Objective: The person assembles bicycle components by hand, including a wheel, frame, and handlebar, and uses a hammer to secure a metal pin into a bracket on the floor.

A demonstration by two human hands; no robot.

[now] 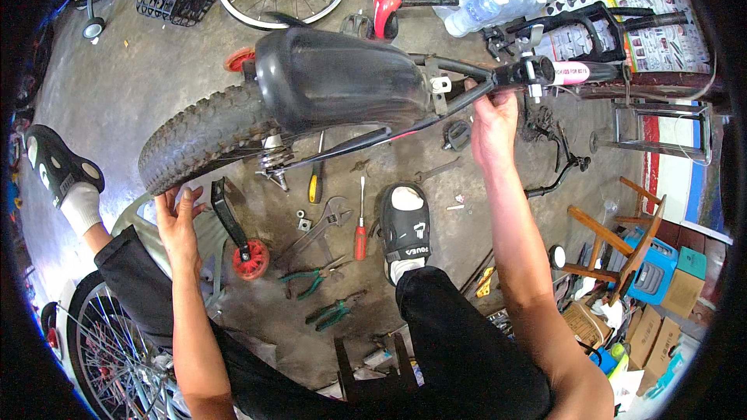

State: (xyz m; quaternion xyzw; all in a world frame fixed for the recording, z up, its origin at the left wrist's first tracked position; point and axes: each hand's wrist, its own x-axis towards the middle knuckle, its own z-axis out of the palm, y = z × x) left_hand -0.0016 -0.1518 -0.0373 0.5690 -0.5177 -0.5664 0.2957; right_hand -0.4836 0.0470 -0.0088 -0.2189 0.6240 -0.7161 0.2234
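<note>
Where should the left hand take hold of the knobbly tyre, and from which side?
Probably around the left end of the tyre, coming from the near side: it is bare and rounded there, by the left hand, while the broad, smooth black mudguard covers it farther right.

Two hands point(180, 225) are seen, at nine and two o'clock; two shoes point(406, 237), nine and five; two green-handled pliers point(327, 314), seven; one red saddle point(387, 9), twelve.
</note>
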